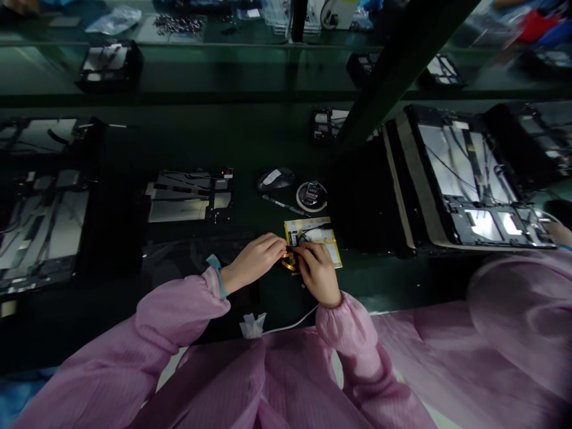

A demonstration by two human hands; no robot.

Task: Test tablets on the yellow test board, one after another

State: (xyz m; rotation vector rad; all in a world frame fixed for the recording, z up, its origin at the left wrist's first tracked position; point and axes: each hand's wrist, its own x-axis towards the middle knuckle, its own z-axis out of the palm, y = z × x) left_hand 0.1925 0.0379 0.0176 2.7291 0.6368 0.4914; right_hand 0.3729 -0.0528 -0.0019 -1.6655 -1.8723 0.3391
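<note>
My left hand [259, 257] and my right hand [319, 273] meet at a small dark part with an orange flex cable [288, 263]. The left fingers pinch it from the left, and the right fingers close on it from the other side. Behind the right hand lies a yellow-edged flat white piece [336, 253], partly covered, with a black lead [318, 227] across it. A teal band circles my left wrist. Just beyond the hands are a pen [286, 205], a round white coil with a dark centre [311, 195] and a black mouse [276, 179].
An opened device panel [179, 205] lies to the left, with more panels [40, 226] farther left. Large upright panels [469, 173] stand at the right, near a co-worker in pink. A dark post [402, 71] slants across the back. A white cable [292, 325] runs along the front.
</note>
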